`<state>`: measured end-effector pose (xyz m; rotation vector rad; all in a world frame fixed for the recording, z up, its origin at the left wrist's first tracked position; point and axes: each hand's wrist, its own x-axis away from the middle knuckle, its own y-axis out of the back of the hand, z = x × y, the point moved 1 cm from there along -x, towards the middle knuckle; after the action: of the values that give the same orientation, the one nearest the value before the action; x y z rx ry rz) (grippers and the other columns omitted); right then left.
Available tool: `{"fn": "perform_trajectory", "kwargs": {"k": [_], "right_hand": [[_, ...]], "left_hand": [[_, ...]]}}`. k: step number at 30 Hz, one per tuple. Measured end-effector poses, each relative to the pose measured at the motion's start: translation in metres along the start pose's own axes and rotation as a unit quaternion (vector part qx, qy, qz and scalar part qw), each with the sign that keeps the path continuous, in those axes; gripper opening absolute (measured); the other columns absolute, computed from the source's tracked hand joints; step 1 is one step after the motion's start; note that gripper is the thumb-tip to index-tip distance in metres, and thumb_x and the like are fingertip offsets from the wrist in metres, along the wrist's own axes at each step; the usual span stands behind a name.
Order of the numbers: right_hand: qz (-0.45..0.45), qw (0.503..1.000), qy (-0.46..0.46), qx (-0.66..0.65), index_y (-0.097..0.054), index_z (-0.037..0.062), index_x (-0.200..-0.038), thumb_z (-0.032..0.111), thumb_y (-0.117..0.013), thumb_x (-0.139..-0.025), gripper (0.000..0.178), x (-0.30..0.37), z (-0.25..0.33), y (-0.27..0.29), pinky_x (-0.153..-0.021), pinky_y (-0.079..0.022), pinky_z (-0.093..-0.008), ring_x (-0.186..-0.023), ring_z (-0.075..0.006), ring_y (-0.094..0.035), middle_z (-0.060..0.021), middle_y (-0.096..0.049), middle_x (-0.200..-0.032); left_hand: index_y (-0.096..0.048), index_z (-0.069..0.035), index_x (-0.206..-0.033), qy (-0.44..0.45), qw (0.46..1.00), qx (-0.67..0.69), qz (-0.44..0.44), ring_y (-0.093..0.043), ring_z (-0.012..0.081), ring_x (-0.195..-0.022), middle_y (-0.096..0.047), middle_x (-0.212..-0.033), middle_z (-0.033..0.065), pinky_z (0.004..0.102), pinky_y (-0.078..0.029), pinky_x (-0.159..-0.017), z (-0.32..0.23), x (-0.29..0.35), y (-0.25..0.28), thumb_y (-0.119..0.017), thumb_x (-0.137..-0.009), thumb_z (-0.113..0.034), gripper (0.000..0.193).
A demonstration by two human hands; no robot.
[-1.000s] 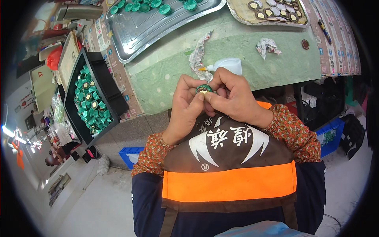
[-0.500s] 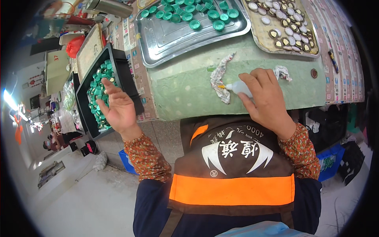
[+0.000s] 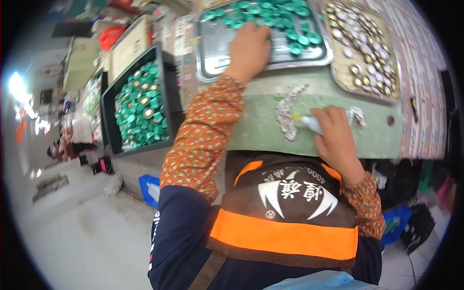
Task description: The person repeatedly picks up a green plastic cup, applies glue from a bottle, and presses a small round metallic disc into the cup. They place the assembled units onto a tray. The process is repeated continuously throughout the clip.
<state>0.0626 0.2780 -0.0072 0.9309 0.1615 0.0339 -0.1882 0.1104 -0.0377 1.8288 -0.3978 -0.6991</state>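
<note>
Here — left hand over metal tray, right hand gripping bottle

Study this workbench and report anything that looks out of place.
One small brown round piece lies alone on the green cloth, apart from the many dark-rimmed pieces gathered in the tan tray, so it looks stray.

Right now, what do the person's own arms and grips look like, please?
The left grip and right grip are bare hands without gloves. Orange-red floral sleeve covers, loosely puffed, run down to both wrists. Above them come dark navy sleeves; the left one carries white markings on its outer side.
</note>
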Motion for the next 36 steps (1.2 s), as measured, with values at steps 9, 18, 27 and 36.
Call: {"fn": "perform_trajectory", "kwargs": {"k": [9,18,27,36], "right_hand": [[-0.128,0.907,-0.13,-0.379,-0.056,0.0044,-0.124,0.007,-0.066,-0.095,0.031,-0.02,0.014,0.002,-0.079,-0.05,-0.0248,-0.092,-0.0096,-0.06,-0.0046,-0.063,-0.105],[-0.085,0.869,-0.168,-0.457,-0.06,0.0041,-0.111,0.003,-0.068,-0.093,0.02,-0.026,0.032,0.007,-0.067,-0.051,-0.0234,-0.085,-0.0071,-0.06,-0.0019,-0.063,-0.099],[-0.071,0.969,0.017,-0.238,-0.06,0.0036,-0.115,0.002,-0.071,-0.086,0.031,-0.015,0.028,-0.002,-0.076,-0.053,-0.031,-0.086,-0.018,-0.066,-0.0091,-0.066,-0.1],[-0.048,0.943,-0.077,-0.322,-0.06,-0.0014,-0.123,0.006,-0.071,-0.088,0.038,0.007,0.018,0.018,-0.086,-0.051,-0.0316,-0.099,-0.0204,-0.066,-0.0139,-0.066,-0.115]], "left_hand": [[-0.046,-0.008,-0.112,0.115,0.93,0.346,0.047,-0.065,0.0364,-0.075,-0.065,-0.087,0.0143,0.0457,-0.05,-0.067,-0.063,0.054,0.055,-0.06,-0.091,-0.017,0.026],[-0.043,-0.012,-0.128,0.277,0.559,0.737,0.26,-0.069,0.0194,-0.073,-0.067,-0.098,0.0138,0.0292,-0.058,-0.059,-0.102,0.133,0.073,-0.054,-0.104,-0.026,0.03],[-0.04,-0.014,-0.137,0.307,0.384,0.813,0.31,-0.072,0.0248,-0.089,-0.061,-0.119,0.0161,0.0359,-0.066,-0.072,-0.087,0.165,0.057,-0.06,-0.103,-0.025,0.041],[-0.04,0.002,-0.147,0.328,0.362,0.84,0.237,-0.069,0.0239,-0.103,-0.061,-0.119,0.0155,0.0337,-0.065,-0.081,-0.076,0.171,0.057,-0.057,-0.104,-0.029,0.056]]}}
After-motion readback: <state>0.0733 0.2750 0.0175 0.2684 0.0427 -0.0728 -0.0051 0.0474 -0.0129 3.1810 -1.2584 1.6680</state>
